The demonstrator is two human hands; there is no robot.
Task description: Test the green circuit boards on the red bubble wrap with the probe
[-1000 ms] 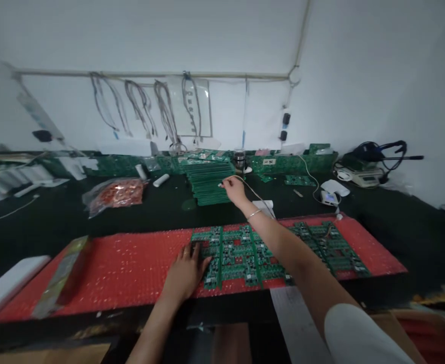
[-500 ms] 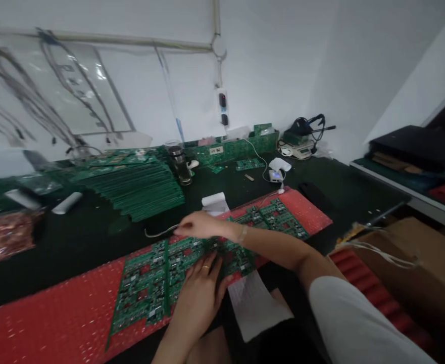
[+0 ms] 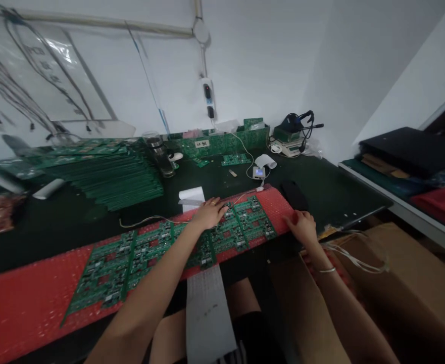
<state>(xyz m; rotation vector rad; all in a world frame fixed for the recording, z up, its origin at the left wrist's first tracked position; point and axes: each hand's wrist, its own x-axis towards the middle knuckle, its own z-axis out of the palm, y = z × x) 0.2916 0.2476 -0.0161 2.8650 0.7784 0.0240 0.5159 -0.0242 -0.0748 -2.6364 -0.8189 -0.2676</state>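
A row of green circuit boards lies on a long sheet of red bubble wrap along the table's front. My left hand rests near the back edge of the boards, palm down with its fingers apart, holding nothing. At the right end of the wrap, my right hand has its fingers closed on the red edge. A thin pale cable runs behind and across the boards; part of it is hidden by my left hand. Behind that hand sits a white paper roll.
At the back left are a tall stack of green boards and a flask. A small white device and a black phone-like object lie to the right. A cardboard box stands at the lower right.
My right hand has let go of the cable at the left and moved to the wrap's right end. My left hand has shifted towards the boards' back edge. The view has shifted too.
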